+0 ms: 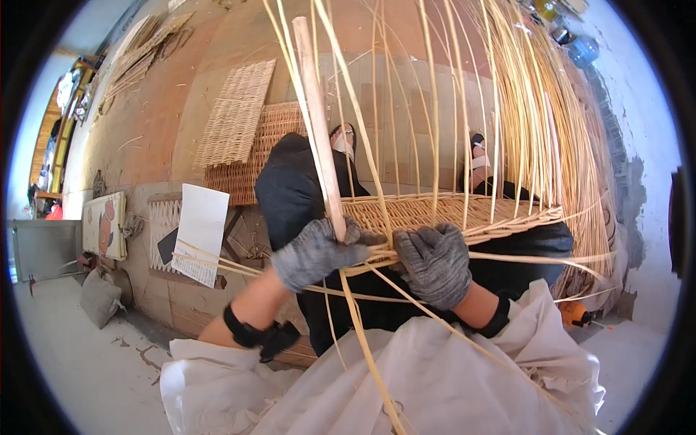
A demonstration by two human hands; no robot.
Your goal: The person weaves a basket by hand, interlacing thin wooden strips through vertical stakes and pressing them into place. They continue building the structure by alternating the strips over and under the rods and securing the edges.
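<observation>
A partly woven wicker basket [406, 211] lies across my lap, with tall upright rods rising from its edge. My left hand [317, 254], in a grey knit glove, is closed at the basket's left corner, around the foot of a thick wooden stake [319, 123]. Its fingers press on the woven rods there. My right hand [435, 265], gloved the same way, is closed on wicker rods at the near edge, just right of the left fingertips. Loose rod ends [366, 342] stick out from between the hands toward me and to both sides. My fingertips are partly hidden by the rods.
A large bundle of long wicker rods [573, 167] lies at the right by the wall. Two woven panels [235, 109] rest on the floor at the left. Nearer are a white paper sheet [199, 232], a grey sack [101, 297] and an orange-and-black tool [575, 314].
</observation>
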